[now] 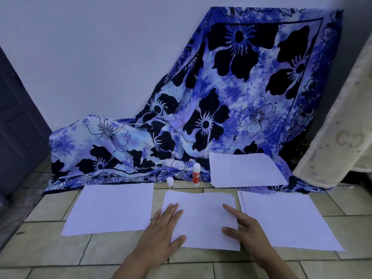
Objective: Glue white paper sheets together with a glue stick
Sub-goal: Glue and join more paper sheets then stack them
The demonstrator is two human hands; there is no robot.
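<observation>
A white sheet stack lies in the middle of the tiled floor. My left hand rests flat on its left edge with straight fingers. On its right part my right hand presses with spread fingers. More white sheets lie to the left and to the right. Another paper stack sits on the cloth behind. The uncapped glue stick stands upright past the middle sheets, and its white cap stands to its left.
A blue flowered cloth drapes from the wall onto the floor behind the papers. A cream rug or blanket hangs at the right. A dark door is at the left. Tiled floor lies in front.
</observation>
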